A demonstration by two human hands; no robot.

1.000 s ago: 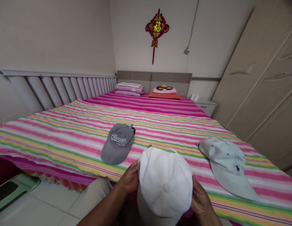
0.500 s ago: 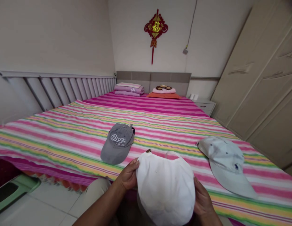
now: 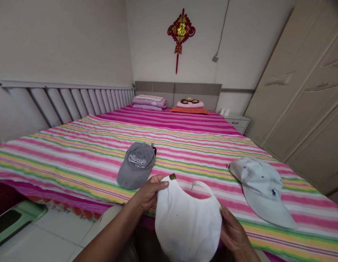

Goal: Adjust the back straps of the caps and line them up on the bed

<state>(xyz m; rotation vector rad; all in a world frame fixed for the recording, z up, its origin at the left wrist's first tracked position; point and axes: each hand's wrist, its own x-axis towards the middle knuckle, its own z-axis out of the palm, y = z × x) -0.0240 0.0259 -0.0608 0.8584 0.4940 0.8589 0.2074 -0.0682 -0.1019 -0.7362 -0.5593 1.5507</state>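
Between my two hands is a white baseball cap (image 3: 189, 222), its back turned up and away from me. The cap's strap hangs unfastened across the rear opening, and a brass buckle (image 3: 172, 177) shows at the left corner. My left hand (image 3: 150, 193) pinches the cap's edge near that buckle, thumb on top. On the opposite side, my right hand (image 3: 233, 231) grips the edge, its fingertips partly hidden. A grey cap (image 3: 137, 165) with white lettering lies on the bed to the left. To the right rests a pale cap (image 3: 263, 191) with a small dark emblem.
The bed (image 3: 84, 145) has a striped sheet. Folded purple bedding (image 3: 149, 103) and a pink-and-orange stack (image 3: 190, 105) lie by the headboard (image 3: 158, 88). A green stool (image 3: 27, 218) stands at lower left, a radiator (image 3: 76, 102) along the left wall, a wardrobe (image 3: 302, 109) at right.
The white cap has tipped, so its rear opening and loose strap show more. My left hand has moved slightly up and right along the edge, thumb now over it.
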